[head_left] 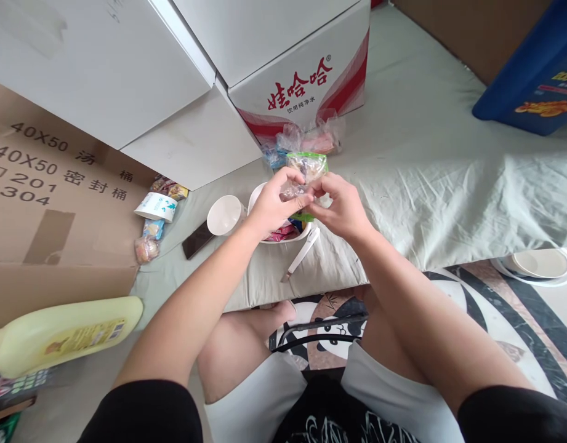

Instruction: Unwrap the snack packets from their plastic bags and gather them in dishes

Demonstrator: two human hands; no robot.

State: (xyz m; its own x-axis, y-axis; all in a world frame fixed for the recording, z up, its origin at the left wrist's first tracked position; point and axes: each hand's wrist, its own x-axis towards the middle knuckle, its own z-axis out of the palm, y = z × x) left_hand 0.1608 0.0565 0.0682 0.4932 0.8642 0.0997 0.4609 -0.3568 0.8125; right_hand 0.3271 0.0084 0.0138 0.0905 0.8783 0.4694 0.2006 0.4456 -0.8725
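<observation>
Both hands are closed on a clear plastic packet (313, 162) with bright green edges, pinching it between thumbs and fingers. My left hand (274, 200) grips its left side, and my right hand (339, 206) grips its right side. Whatever is inside the packet is hard to make out. Beneath the hands sits a white bowl (290, 239) with colourful wrapped packets in it, partly hidden by my fingers. A white-handled tool like a cutter or folding knife (302, 253) lies just in front of the bowl. To the left stand a white cup (225, 215) and a dark phone (197, 240).
Behind the packet, more clear wrapped packets (321, 136) rest against a white and red carton (301, 92). On the left are a brown carton (56, 203), a paper cup (156, 206) and a yellow bottle (75, 332). A blue jug (532, 80) stands at the far right.
</observation>
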